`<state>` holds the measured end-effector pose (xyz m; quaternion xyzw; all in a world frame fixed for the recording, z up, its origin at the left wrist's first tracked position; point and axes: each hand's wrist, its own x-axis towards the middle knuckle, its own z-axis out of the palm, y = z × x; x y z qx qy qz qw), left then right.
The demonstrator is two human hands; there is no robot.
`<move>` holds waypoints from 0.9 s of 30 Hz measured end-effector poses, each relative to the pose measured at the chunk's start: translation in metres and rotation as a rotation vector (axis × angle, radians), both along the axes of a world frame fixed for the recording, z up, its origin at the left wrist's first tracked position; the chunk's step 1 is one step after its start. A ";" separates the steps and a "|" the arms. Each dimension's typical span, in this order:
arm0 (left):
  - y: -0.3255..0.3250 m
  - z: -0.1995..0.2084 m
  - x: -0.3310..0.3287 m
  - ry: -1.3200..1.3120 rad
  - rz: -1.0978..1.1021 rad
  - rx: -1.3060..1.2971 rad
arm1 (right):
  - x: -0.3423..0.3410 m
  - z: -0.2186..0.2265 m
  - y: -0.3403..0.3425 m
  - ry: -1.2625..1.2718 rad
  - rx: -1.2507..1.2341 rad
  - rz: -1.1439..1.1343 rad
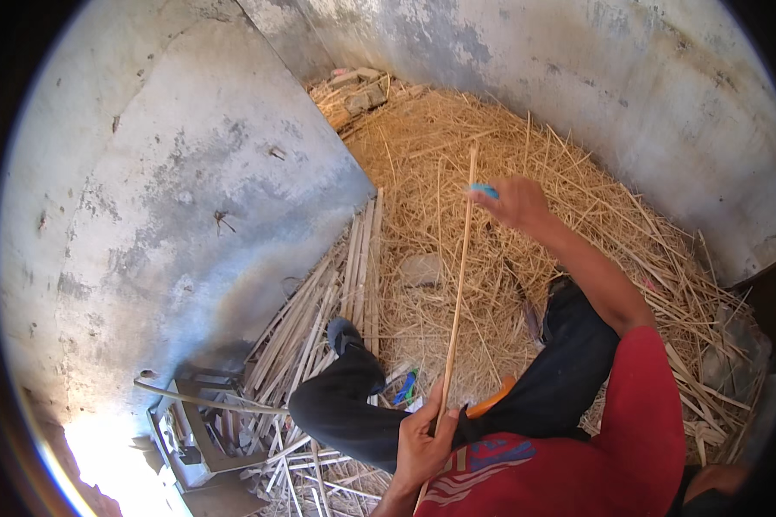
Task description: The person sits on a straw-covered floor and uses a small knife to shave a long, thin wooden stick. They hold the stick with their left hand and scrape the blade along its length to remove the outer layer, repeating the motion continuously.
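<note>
A long, thin, pale strip that looks like bamboo [462, 267] runs from my waist up and away from me, almost upright in the view. My left hand [424, 444] is closed round its lower part, close to my red shirt. Out near the strip's far end, my right hand [517, 203] is closed, with a small blue object [485, 189] at its fingers touching or just beside the strip. Whether the blue piece is a tool's handle or a wrapping I cannot tell. Beneath my right arm, the ground is covered with loose shavings [422, 336].
Split strips [364, 267] lie in a bundle by my left foot [343, 334]. A worn box-like frame [200, 431] stands at lower left. Bare plastered walls [190, 172] rise left and behind. An orange object [491, 396] and a blue-green scrap [406, 387] lie by my legs.
</note>
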<state>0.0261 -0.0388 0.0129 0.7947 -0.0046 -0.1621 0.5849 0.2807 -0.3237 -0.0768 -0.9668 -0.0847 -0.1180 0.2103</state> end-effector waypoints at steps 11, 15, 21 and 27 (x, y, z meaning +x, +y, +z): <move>-0.001 0.004 0.003 -0.023 0.035 -0.035 | -0.014 0.027 0.015 0.075 -0.013 0.097; 0.003 0.000 0.005 -0.068 0.076 0.043 | -0.051 0.012 0.056 -0.219 0.071 0.286; 0.005 -0.004 0.005 -0.122 0.012 0.053 | -0.023 0.012 0.031 -0.142 -0.023 0.176; 0.003 -0.003 0.001 -0.057 0.016 0.011 | 0.022 -0.015 0.014 -0.149 0.034 0.025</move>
